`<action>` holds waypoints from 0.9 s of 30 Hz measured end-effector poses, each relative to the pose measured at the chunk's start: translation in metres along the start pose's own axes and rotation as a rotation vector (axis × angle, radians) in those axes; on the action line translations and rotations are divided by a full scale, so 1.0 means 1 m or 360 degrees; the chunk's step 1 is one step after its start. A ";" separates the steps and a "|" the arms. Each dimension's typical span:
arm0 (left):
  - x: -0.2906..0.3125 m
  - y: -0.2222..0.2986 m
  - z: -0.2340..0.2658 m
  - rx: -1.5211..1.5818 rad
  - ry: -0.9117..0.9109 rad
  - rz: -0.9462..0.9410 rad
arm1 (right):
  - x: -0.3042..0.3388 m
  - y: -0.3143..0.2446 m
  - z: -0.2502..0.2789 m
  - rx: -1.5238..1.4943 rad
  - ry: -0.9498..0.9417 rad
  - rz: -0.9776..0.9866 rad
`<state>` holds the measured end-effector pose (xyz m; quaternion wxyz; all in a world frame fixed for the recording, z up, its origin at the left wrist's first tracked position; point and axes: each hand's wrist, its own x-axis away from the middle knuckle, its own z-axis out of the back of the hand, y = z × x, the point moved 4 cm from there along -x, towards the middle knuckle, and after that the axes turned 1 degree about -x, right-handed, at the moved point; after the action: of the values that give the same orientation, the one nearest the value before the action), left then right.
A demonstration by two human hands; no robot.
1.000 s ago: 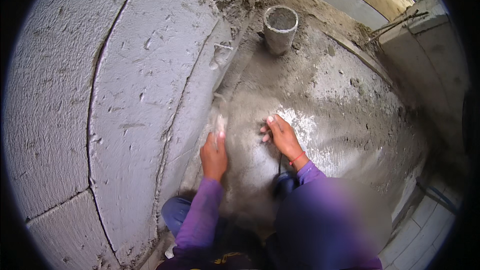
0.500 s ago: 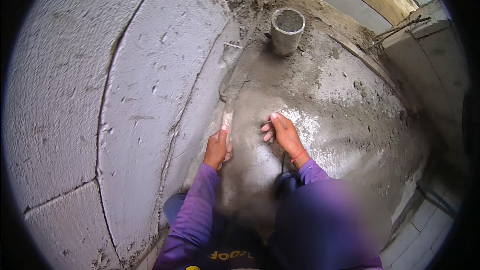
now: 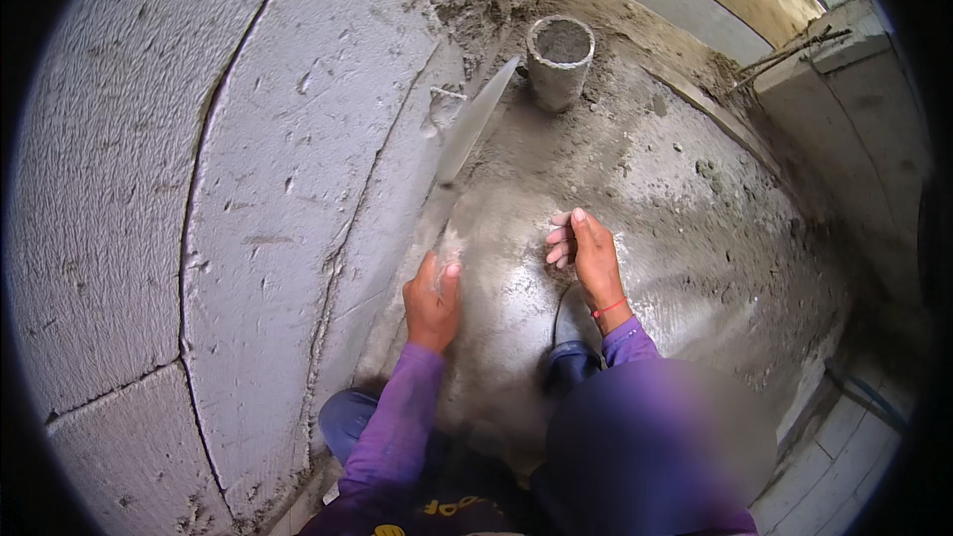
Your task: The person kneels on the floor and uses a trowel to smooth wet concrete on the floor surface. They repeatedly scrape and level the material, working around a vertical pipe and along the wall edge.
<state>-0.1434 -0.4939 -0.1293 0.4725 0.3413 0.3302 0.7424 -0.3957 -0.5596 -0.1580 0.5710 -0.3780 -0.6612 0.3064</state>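
Observation:
My left hand (image 3: 433, 306) is by the foot of the wall, thumb and fingers around the smeared, whitish handle of a trowel (image 3: 476, 124). The long pale grey blade points away from me, slanting up beside the wall, its flat side showing. Exactly how the fingers sit on the handle is blurred. My right hand (image 3: 590, 260), with a red string at the wrist, hovers over the damp cement floor (image 3: 506, 238). Its fingers are loosely curled and the thumb stands apart. Nothing shows in it.
A round grey cement-crusted pipe stub (image 3: 561, 65) stands upright beyond the blade tip. Pale block wall (image 3: 288, 189) rises on the left. Mortar crumbs (image 3: 710, 174) dot the floor at the right, along a raised strip (image 3: 720, 119). My boot (image 3: 573, 362) is below my right hand.
The trowel has turned, so its blade now shows broad rather than nearly edge-on. My left hand has dropped slightly; my right hand has shifted right, farther from it.

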 end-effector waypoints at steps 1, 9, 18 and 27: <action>-0.004 -0.061 0.005 -0.0048 0.0032 0.0140 | 0.001 -0.002 -0.017 -0.0025 -0.0053 0.0004; -0.006 -0.034 -0.003 0.0717 -0.0326 0.1107 | -0.004 0.001 0.007 -0.0056 0.0034 -0.0024; 0.002 0.007 0.006 0.0815 -0.0371 0.1209 | -0.006 -0.014 -0.012 -0.0093 0.0016 0.0070; 0.010 0.044 0.026 -0.0257 -0.0040 0.0028 | 0.009 -0.024 -0.016 0.0204 -0.0016 0.0243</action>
<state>-0.1465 -0.4947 -0.0770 0.4962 0.3141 0.2603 0.7664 -0.3844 -0.5645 -0.1307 0.5656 -0.3883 -0.6125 0.3927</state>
